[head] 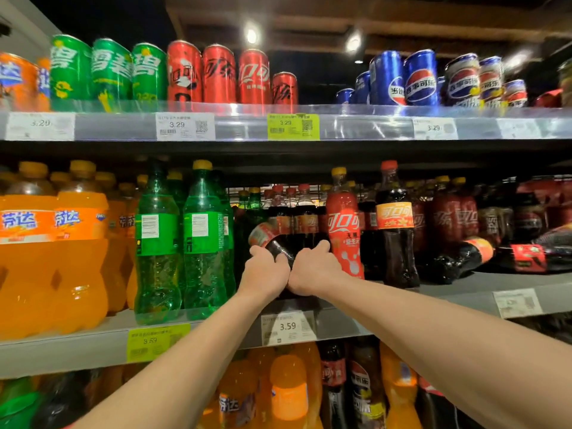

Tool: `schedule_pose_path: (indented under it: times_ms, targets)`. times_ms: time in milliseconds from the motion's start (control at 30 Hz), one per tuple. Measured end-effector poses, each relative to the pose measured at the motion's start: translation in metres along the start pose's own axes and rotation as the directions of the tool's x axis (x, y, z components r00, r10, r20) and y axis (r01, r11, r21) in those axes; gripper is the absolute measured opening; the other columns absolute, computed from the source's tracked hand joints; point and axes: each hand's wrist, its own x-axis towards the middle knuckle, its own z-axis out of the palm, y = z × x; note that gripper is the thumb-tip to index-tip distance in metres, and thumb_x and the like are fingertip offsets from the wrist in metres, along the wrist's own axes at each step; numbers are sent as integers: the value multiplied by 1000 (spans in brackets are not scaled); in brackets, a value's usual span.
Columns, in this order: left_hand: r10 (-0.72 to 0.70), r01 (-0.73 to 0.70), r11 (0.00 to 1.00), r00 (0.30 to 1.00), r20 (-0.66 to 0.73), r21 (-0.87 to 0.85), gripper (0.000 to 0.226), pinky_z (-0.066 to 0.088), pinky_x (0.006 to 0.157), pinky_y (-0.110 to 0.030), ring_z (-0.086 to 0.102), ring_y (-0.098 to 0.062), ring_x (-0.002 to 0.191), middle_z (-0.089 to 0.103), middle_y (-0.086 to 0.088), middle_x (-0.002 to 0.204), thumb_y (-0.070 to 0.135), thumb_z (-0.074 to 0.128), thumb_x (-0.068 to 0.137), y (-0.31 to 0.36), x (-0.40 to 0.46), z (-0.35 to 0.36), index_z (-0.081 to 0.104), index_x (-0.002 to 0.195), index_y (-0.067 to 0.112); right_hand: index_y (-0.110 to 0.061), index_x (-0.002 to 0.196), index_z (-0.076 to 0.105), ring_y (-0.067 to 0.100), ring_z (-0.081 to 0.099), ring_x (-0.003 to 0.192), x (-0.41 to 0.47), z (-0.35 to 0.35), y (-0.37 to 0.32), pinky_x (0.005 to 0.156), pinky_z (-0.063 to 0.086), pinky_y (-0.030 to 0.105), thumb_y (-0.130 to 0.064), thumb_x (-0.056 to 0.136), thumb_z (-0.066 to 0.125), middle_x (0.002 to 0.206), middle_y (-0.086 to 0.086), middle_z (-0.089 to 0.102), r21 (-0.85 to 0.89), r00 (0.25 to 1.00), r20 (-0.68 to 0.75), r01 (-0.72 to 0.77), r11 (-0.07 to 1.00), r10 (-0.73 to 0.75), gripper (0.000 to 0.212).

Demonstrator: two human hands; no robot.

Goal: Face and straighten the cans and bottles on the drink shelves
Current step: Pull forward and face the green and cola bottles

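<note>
1. Both of the person's bare arms are reaching into the middle shelf (458,284), a grey ledge with price tags clipped along its front edge.
2. The left hand (263,274) is gripping a dark cola bottle (272,239) that is lying tilted, its orange label end pointing up and to the left; the fingers are curling round the bottle's dark body.
3. The right hand (312,270) is pressing in just beside the left, knuckles touching; its fingers are curling forward, but I cannot tell what they are holding.
4. The tilted bottle is sitting in a gap between two upright green bottles (179,243) on the left and a red-wrapped bottle (343,230) on the right.
5. Right of that, a cola bottle with a red cap (396,227) is standing upright, and further right another dark bottle (464,258) is lying on its side on the ledge.
6. Big orange bottles (52,249) are filling the far left of this shelf.
7. On the top shelf (371,126), green cans (108,72), red cans (219,75) and blue cans (405,78) are standing in rows behind a clear lip.
8. A yellow price tag (293,126) is hanging under the red cans, and a white one reading 3.59 (288,327) is sitting below the hands.
9. Overhead, ceiling lights (251,35) are glowing against a dark ceiling.
10. Below, more orange and dark bottles (291,394) are crowding the lowest shelf.
</note>
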Motion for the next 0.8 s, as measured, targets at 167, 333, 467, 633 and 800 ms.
schedule_pose_path:
  times_ms: [167, 333, 467, 633, 800]
  targets:
    - [20, -21, 999, 999, -32, -41, 30, 39, 69, -32, 54, -20, 84, 61, -12, 110, 25, 49, 102, -2, 6, -3, 40, 121, 3, -5, 136, 47, 34, 48, 124, 28, 15, -6, 88, 41, 34, -36, 102, 48, 144, 20, 37, 227, 995, 91, -71, 971, 52, 46]
    - [-21, 22, 1000, 998, 64, -16, 29, 43, 75, -34, 56, -27, 98, 58, -16, 118, 16, 49, 99, -1, 23, 0, 40, 124, 3, -4, 124, 56, 29, 61, 108, 48, 17, -4, 78, 49, 31, -26, 98, 58, 131, 18, 52, 269, 986, 164, -50, 962, 6, 34]
    - [-51, 58, 996, 994, 98, -71, 22, 51, 78, -37, 64, -33, 101, 64, -17, 112, 17, 51, 95, -6, 45, 5, 52, 114, 8, -11, 73, 49, 17, 50, 63, 63, 17, 0, 51, 39, 24, -27, 93, 63, 74, 4, 52, 268, 985, 171, -20, 963, -27, 29]
    - [-31, 41, 998, 976, 217, -45, 36, 53, 95, -47, 64, -32, 103, 65, -14, 112, 21, 49, 87, -12, 55, 18, 57, 120, 10, -3, 114, 58, 24, 58, 90, 72, 21, 7, 73, 45, 30, -23, 104, 47, 99, 11, 58, 219, 980, 191, 15, 976, -58, 25]
    - [1, -7, 1000, 968, 249, 25, 40, 49, 102, -43, 59, -32, 115, 60, -16, 128, 18, 45, 97, -15, 52, 22, 51, 135, 7, 4, 129, 54, 29, 61, 107, 80, 31, 11, 80, 46, 31, -20, 104, 46, 117, 17, 60, 214, 984, 166, 32, 976, -68, 35]
